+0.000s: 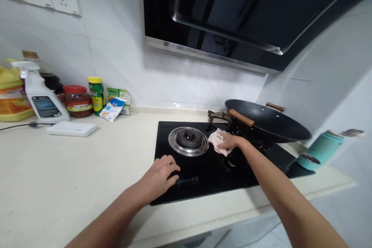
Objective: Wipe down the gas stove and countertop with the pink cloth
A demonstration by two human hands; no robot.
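Note:
My right hand [229, 142] presses a crumpled pale pink cloth [218, 139] onto the black glass gas stove [186, 192], just right of the left burner [188, 139]. The fingers are closed over the cloth. Over the stove's left front edge is my left hand [163, 172], its fingers loosely bent and apart, with nothing in them. A large black wok [267, 120] with wooden handles stands over the right side of the stove, beyond my right forearm. The right burner is mostly hidden beneath it.
A black pan support [216, 119] lies behind the stove by the wall. Left on the counter stand a spray bottle [43, 97], a red-lidded jar [78, 101], a green bottle [97, 95] and a white box [72, 128]. A teal container [325, 147] is at right. The range hood [215, 50] hangs above.

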